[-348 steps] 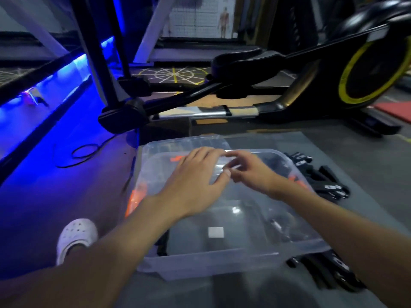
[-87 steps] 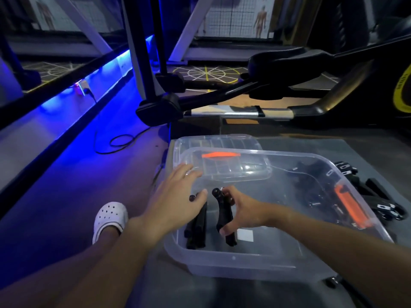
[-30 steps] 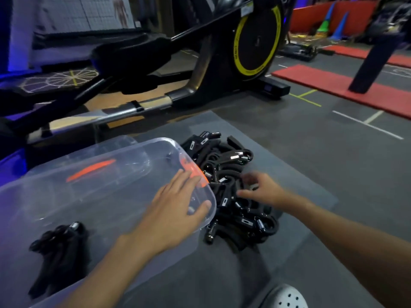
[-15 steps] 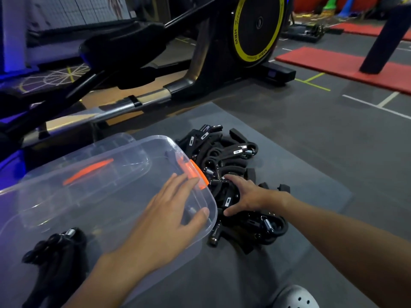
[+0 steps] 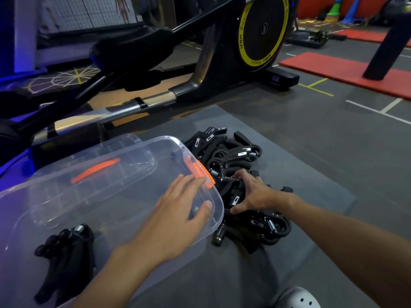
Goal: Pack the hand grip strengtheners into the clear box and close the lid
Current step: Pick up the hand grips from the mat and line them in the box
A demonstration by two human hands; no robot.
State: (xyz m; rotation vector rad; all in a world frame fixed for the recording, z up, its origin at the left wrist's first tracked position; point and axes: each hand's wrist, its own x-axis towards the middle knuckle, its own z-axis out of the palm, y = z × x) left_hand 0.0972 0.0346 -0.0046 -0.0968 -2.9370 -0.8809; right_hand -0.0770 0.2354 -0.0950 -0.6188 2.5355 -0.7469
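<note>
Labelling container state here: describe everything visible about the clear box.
The clear box is see-through plastic with rounded corners and an orange latch on its right end. It stands open on the grey mat, with a few black grip strengtheners at its near left end. The left hand rests over the right rim, fingers fairly straight. The loose pile lies against that end. A second clear piece with an orange strip, likely the lid, shows at the far side.

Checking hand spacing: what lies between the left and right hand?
In the head view, the clear box's corner rim and orange latch; left hand rests on it, right hand grips grip strengtheners outside.
</note>
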